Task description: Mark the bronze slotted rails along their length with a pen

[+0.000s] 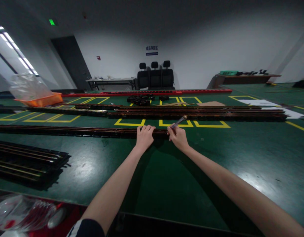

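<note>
A long black rail with copper-coloured strips (92,131) lies crosswise on the green table. Near its right end my left hand (145,137) has its fingers bent over the rail, gripping it. My right hand (178,136) is closed around a slim pen-like tool (178,122), at the rail's right end. The tool slants up to the right and ends in a brownish tip; its lower end is hidden by my fingers, and its exact kind cannot be made out.
Behind the hands lies a bundle of similar rails (203,113); a stack of rails (26,161) is at near left. An orange basket (43,99) holds clear plastic bags. Black parts (139,99) and white paper sheets (285,111) lie farther back. The table's near edge (132,215) is below.
</note>
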### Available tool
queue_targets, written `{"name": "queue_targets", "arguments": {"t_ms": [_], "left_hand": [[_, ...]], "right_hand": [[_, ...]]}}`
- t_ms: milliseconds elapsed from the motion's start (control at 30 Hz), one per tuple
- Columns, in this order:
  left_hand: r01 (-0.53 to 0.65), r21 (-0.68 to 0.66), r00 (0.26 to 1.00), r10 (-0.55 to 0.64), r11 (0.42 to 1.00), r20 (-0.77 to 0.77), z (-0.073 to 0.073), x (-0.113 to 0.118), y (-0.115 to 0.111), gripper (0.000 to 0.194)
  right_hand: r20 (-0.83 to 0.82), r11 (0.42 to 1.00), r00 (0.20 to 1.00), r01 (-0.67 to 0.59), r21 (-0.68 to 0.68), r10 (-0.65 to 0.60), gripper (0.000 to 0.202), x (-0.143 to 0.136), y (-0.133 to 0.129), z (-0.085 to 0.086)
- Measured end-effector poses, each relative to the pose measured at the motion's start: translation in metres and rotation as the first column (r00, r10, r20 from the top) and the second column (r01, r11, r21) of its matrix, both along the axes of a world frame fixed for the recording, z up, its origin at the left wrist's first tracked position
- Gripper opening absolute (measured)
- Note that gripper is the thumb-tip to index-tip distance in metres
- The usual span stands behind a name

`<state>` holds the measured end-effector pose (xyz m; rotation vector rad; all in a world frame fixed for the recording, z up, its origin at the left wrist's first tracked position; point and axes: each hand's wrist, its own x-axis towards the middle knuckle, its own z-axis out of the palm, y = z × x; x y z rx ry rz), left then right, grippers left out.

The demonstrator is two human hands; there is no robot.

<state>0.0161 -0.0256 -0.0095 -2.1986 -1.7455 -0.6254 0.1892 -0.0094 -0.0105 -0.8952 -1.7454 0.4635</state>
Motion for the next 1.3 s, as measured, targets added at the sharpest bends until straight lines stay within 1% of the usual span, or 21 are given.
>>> {"name": "queue_targets", "arguments": {"t_ms": [133,367,533,700,1100,1300], "left_hand": [[0.003,-0.011,1.000,-0.003,1.000,0.004,-0.0002,0.0004,0.0007,0.041],[0.005,-0.005,1.000,-0.005,1.000,0.011,-0.0010,0.0004,0.0007,0.043],[-0.001,-0.003,1.000,0.001,1.000,0.007,0.0004,0.0006,-0.0006,0.043],[-0.015,-0.012,1.000,0.015,1.000,0.007,0.0013,0.0009,-0.0010,0.045],[-0.027,-0.013,1.000,0.027,1.000,0.011,0.0013,0.0000,-0.0008,0.043],[-0.025,-0.016,1.000,0.025,1.000,0.015,0.0021,0.0001,-0.0013,0.042]], "right_hand": [[-0.007,1.000,1.000,-0.008,-0.001,0.008,0.041,0.0001,-0.0004,-0.0002],[0.015,0.999,0.999,0.032,0.000,-0.032,0.041,0.0001,0.0009,-0.0011],[0.011,1.000,1.000,0.028,-0.002,-0.028,0.041,-0.0001,0.0002,0.0000],[0.010,0.999,0.999,0.053,0.006,-0.053,0.042,0.0012,0.0012,-0.0008],[0.015,1.000,1.000,0.021,-0.004,-0.021,0.042,0.0013,0.0010,-0.0010],[0.000,1.000,1.000,0.018,-0.020,-0.018,0.046,0.0011,0.0008,-0.0011]]}}
